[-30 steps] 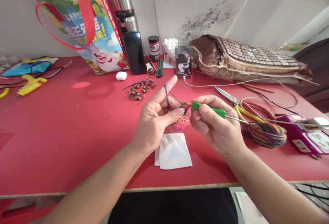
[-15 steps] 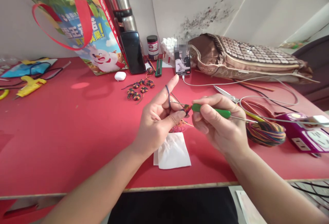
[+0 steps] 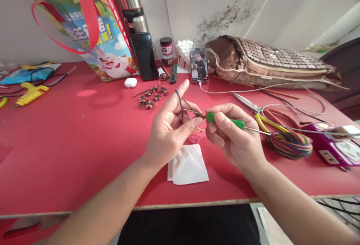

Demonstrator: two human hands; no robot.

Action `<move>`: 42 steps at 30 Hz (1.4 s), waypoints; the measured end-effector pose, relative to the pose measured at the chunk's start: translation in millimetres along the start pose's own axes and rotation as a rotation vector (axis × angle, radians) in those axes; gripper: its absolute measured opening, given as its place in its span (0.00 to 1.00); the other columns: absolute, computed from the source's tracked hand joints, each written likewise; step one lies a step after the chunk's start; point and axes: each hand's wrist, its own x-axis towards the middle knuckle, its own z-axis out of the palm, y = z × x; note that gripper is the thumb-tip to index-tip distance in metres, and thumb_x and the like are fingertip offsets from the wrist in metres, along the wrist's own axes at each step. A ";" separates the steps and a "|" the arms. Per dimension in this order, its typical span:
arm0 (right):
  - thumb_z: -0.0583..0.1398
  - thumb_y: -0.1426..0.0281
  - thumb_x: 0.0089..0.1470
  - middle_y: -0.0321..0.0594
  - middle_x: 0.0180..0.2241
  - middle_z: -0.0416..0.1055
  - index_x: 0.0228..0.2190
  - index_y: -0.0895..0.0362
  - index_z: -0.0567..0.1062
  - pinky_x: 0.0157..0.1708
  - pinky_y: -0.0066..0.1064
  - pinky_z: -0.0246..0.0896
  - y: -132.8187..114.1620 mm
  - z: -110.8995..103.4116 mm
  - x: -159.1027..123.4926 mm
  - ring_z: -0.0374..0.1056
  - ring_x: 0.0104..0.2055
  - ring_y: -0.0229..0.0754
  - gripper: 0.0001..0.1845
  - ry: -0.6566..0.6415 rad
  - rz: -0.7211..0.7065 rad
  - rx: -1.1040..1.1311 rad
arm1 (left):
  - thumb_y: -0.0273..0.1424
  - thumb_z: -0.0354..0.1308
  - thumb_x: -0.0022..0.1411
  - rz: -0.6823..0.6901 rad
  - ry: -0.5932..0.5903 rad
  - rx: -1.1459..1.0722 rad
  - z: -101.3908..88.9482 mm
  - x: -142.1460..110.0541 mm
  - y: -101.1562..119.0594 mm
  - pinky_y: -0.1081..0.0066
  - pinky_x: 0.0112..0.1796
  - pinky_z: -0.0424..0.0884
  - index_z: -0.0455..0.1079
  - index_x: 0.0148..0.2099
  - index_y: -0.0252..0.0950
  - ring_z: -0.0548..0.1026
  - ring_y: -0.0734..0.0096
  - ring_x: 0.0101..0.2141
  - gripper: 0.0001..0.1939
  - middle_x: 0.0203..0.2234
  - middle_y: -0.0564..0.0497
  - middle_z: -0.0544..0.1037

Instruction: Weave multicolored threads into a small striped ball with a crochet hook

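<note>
My left hand (image 3: 171, 128) pinches a small multicoloured crochet piece (image 3: 200, 115) between thumb and fingers. Dark yarn (image 3: 180, 102) loops round its raised index finger. In my right hand (image 3: 236, 132) is a crochet hook (image 3: 225, 120) with a green handle, gripped between thumb and fingers. The hook's thin metal shaft runs leftward through the piece, toward the left fingers; its tip is hard to make out. Below the hands lie loose pink and orange yarn strands (image 3: 194, 137) and a white cloth pouch (image 3: 189, 166). A ball of multicoloured yarn (image 3: 289, 145) sits right of my right hand.
Several crocheted flower-like pieces (image 3: 149, 104) lie behind my left hand. Scissors (image 3: 250, 104), pliers (image 3: 264, 123) and a purple power strip (image 3: 323, 143) are on the right. A charging phone (image 3: 199, 65) leans at the back; a yellow glue gun (image 3: 32, 93) lies far left.
Both hands have shifted slightly left with the crochet piece and hook. The hook's handle now sits close against the left fingertips. The picture on the charging phone has changed.
</note>
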 end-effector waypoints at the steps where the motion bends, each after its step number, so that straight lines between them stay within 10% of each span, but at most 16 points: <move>1: 0.80 0.62 0.52 0.32 0.22 0.77 0.33 0.52 0.85 0.16 0.26 0.57 0.2 -0.3 0.2 0.60 0.17 0.31 0.13 -0.006 0.004 0.002 | 0.30 0.75 0.64 -0.010 0.012 -0.009 -0.5 1.1 -0.3 0.72 0.36 0.76 0.73 0.72 0.46 0.74 0.73 0.33 0.36 0.37 0.52 0.83; 26: 0.72 0.59 0.66 0.36 0.28 0.78 0.42 0.53 0.85 0.23 0.31 0.68 11.4 -0.9 -6.8 0.69 0.24 0.36 0.10 0.049 -0.316 -0.312 | 0.28 0.81 0.56 -0.151 0.178 -0.083 11.2 -3.8 5.0 0.70 0.33 0.76 0.73 0.72 0.49 0.76 0.71 0.30 0.43 0.30 0.57 0.80; 42: 0.72 0.62 0.66 0.37 0.26 0.80 0.41 0.53 0.87 0.20 0.30 0.63 5.6 -11.4 -5.3 0.68 0.20 0.36 0.08 -0.176 -0.145 -0.137 | 0.28 0.82 0.53 -0.260 0.054 -0.318 3.0 1.0 3.8 0.75 0.36 0.77 0.73 0.73 0.46 0.78 0.75 0.30 0.47 0.28 0.59 0.79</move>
